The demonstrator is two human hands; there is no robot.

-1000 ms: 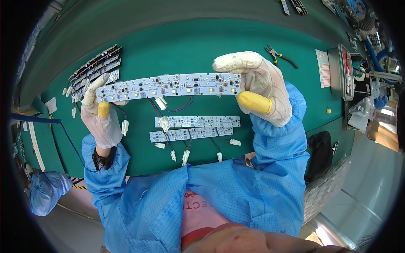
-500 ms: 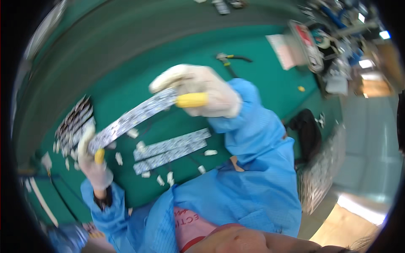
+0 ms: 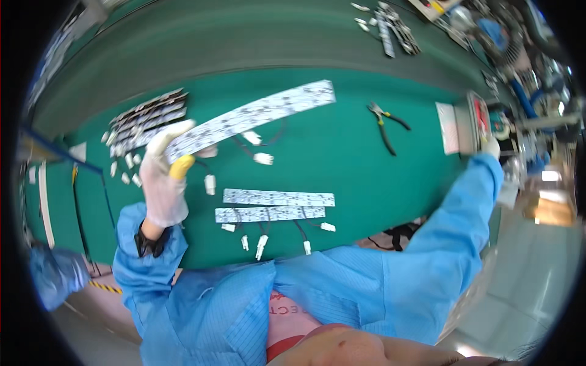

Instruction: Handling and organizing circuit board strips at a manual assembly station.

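Observation:
A long white circuit-board strip (image 3: 262, 114) is held up by its left end in my gloved left hand (image 3: 163, 180), a yellow cover on one fingertip. Dark wires with white connectors (image 3: 263, 158) dangle beneath that strip. Two similar strips (image 3: 279, 197) lie side by side on the green mat, their wires and connectors toward me. My right hand (image 3: 491, 147) is stretched far right, at the near end of a grey box (image 3: 467, 125) with a red item inside; its fingers are hidden.
Stacked strips (image 3: 149, 122) with connectors lie left of my left hand on the green mat (image 3: 354, 174). Open-jawed cutting pliers (image 3: 383, 125) rest right of centre. A pale sheet (image 3: 448, 128) lies beside the box. More strips (image 3: 394, 30) sit on the far ledge.
My right hand has let go of the strip's right end and moved far right to the grey box. My left hand still holds the strip. The whole view has shifted.

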